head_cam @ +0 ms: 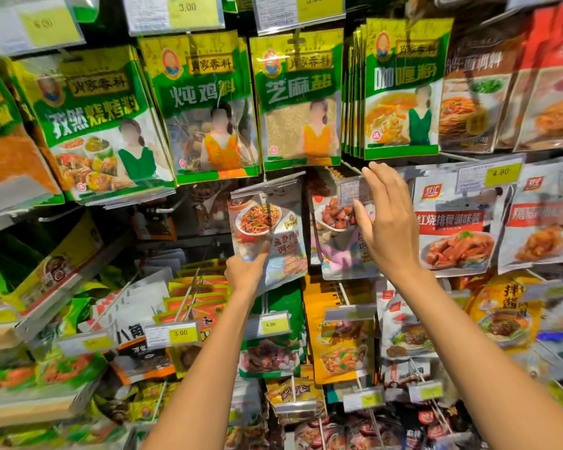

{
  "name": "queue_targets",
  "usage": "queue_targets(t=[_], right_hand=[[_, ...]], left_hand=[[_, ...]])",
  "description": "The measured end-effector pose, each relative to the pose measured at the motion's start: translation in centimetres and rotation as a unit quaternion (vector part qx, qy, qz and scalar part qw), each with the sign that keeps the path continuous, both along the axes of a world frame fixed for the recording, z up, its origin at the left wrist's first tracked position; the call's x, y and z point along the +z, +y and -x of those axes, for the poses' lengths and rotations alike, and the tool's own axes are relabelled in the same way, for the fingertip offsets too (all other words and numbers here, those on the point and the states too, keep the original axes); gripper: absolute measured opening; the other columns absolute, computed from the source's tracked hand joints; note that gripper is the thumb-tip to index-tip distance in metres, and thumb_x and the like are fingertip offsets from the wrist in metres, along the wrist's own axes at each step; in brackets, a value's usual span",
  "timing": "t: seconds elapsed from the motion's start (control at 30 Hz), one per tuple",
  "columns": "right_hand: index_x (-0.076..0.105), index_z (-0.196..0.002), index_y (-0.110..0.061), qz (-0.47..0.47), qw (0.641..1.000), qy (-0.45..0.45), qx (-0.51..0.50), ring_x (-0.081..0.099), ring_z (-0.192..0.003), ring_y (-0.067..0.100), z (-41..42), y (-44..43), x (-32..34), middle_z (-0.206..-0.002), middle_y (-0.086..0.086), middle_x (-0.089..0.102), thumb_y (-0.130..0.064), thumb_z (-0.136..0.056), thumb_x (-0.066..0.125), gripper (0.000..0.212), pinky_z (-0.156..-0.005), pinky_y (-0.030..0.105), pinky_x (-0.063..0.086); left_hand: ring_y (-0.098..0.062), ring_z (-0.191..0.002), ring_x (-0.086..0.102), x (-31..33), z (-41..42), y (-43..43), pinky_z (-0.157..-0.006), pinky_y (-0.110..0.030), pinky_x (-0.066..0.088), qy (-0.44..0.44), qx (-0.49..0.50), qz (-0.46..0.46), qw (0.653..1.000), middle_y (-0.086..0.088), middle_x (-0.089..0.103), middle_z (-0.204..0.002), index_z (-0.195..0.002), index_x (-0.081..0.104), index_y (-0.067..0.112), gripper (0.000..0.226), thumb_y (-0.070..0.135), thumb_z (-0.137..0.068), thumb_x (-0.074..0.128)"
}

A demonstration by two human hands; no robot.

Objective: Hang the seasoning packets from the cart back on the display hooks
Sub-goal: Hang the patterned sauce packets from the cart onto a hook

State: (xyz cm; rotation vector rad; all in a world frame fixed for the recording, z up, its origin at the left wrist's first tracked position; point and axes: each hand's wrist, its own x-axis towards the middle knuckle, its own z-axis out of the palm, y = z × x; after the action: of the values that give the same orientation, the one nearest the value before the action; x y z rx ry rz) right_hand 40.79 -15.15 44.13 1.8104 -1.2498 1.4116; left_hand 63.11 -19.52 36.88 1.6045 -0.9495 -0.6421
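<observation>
Roughly at the middle of the display wall (111,34), the left hand (246,271) grips the seasoning packet (273,232) by its lower left corner, thumb pressed on the front and the other fingers curled behind. The packet is upright and slightly tilted, and it shows a plate of shredded stir-fry with red lettering beneath. Its top edge sits just under a grey tag strip (267,187), directly below the row of green packets (301,102) (whether the packet's hole is threaded on a hook cannot be told).

Just to the right, the right hand (389,228) is raised with its back to the camera, fingers straight and loosely spread, thumb held apart, holding nothing. It hangs in front of a neighbouring packet (335,219) printed with braised meat. Its fingertips (369,170) reach up close to the bottom edge of the curry-powder packets (403,92). Whether the thumb touches the small clear label holder (355,190) beside it is unclear.

Further toward the right edge hangs a rib-sauce packet (452,228) under a yellow 4.90 price tag (501,174). Lower on the wall, long wire display hooks (189,289) carry orange packets (195,306), with a 3.00 tag (180,333) and a 5.00 tag (270,324) at their ends.
</observation>
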Motion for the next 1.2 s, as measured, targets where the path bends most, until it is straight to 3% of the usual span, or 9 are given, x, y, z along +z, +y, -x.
queue_targets(t=[0.13, 0.27, 0.53, 0.63, 0.73, 0.9, 0.97, 1.07, 1.2], right_hand=[[0.053, -0.128, 0.006, 0.013, 0.999, -0.031, 0.009, 0.049, -0.126, 0.033, 0.3, 1.6, -2.3, -0.131, 0.019, 0.055, -0.009, -0.092, 0.059, 0.04, -0.11, 0.039, 0.036], [0.056, -0.125, 0.003, -0.081, 0.992, -0.09, 0.027, 0.051, -0.121, 0.029, 1.2, 4.1, -6.6, -0.125, 0.016, 0.059, -0.006, -0.091, 0.059, 0.035, -0.108, 0.027, 0.032], [0.066, -0.111, -0.006, -0.311, 0.897, -0.305, -0.07, 0.064, -0.086, 0.028, 7.9, 13.8, -18.7, -0.094, 0.01, 0.07, -0.016, -0.097, 0.05, 0.023, -0.067, 0.022, 0.038], [0.068, -0.108, -0.006, -0.339, 0.84, -0.393, -0.154, 0.066, -0.079, 0.031, 12.1, 19.2, -22.6, -0.086, 0.015, 0.071, -0.017, -0.097, 0.052, 0.023, -0.064, 0.025, 0.038], [0.069, -0.108, -0.007, -0.363, 0.773, -0.461, -0.243, 0.065, -0.081, 0.029, 16.7, 24.6, -26.0, -0.092, 0.017, 0.072, -0.021, -0.097, 0.052, 0.025, -0.068, 0.031, 0.041], [0.066, -0.094, -0.008, -0.32, 0.695, -0.555, -0.325, 0.059, -0.072, 0.021, 23.2, 31.6, -30.4, -0.08, 0.009, 0.066, -0.014, -0.097, 0.052, 0.015, -0.063, 0.031, 0.037], [0.066, -0.096, -0.008, -0.312, 0.667, -0.585, -0.34, 0.057, -0.074, 0.019, 25.5, 33.5, -32.2, -0.085, 0.008, 0.066, -0.008, -0.096, 0.052, 0.014, -0.066, 0.032, 0.04], [0.068, -0.097, -0.002, -0.303, 0.627, -0.615, -0.37, 0.059, -0.082, 0.017, 29.0, 35.9, -35.9, -0.092, 0.011, 0.069, 0.0, -0.093, 0.052, 0.016, -0.066, 0.022, 0.04], [0.066, -0.094, -0.002, -0.322, 0.555, -0.649, -0.408, 0.063, -0.081, 0.032, 32.2, 38.1, -41.2, -0.088, 0.021, 0.068, -0.002, -0.094, 0.052, 0.013, -0.073, 0.04, 0.046]], left_hand=[[-0.034, -0.099, 0.058, -1.1, -0.2, 2.7, -0.074, -0.034, 0.041, -0.078, 0.009, 0.029, 0.996, -0.02, 0.063, -0.108, -0.109, 0.058, -0.004, 0.048, 0.037, -0.086, 0.066], [-0.031, -0.12, 0.043, -2.5, 1.2, 6.3, -0.097, -0.036, 0.034, -0.171, 0.07, 0.072, 0.98, -0.017, 0.049, -0.128, -0.129, 0.044, 0.0, 0.044, 0.026, -0.094, 0.054], [0.006, -0.059, 0.053, -8.1, 13.5, 11.1, -0.057, -0.018, 0.034, -0.142, -0.276, 0.088, 0.947, 0.013, 0.057, -0.068, -0.093, 0.065, 0.016, 0.02, 0.02, -0.099, 0.045], [0.006, -0.074, 0.06, -11.6, 19.9, 13.4, -0.073, -0.027, 0.039, -0.134, -0.411, 0.035, 0.901, 0.005, 0.066, -0.077, -0.094, 0.067, 0.007, 0.023, 0.016, -0.099, 0.046], [-0.027, -0.089, 0.063, -14.8, 26.3, 16.2, -0.075, -0.021, 0.043, -0.187, -0.516, -0.003, 0.836, -0.017, 0.068, -0.093, -0.096, 0.068, 0.0, 0.021, 0.009, -0.096, 0.049], [-0.024, -0.077, 0.064, -19.1, 36.2, 20.6, -0.067, -0.027, 0.044, -0.216, -0.663, -0.086, 0.711, -0.012, 0.069, -0.086, -0.089, 0.071, 0.006, 0.015, 0.004, -0.087, 0.057], [-0.021, -0.07, 0.055, -21.8, 39.6, 21.5, -0.064, -0.027, 0.034, -0.258, -0.678, -0.042, 0.687, -0.018, 0.065, -0.079, -0.082, 0.065, 0.005, 0.018, 0.011, -0.095, 0.054], [-0.011, -0.073, 0.051, -25.8, 44.3, 22.2, -0.061, -0.013, 0.028, -0.25, -0.707, -0.053, 0.659, 0.001, 0.06, -0.076, -0.086, 0.067, 0.003, 0.017, 0.012, -0.095, 0.054], [-0.019, -0.074, 0.056, -31.3, 49.2, 21.7, -0.068, -0.025, 0.038, -0.301, -0.75, -0.072, 0.585, 0.002, 0.062, -0.076, -0.084, 0.065, 0.013, 0.018, 0.018, -0.096, 0.052]])
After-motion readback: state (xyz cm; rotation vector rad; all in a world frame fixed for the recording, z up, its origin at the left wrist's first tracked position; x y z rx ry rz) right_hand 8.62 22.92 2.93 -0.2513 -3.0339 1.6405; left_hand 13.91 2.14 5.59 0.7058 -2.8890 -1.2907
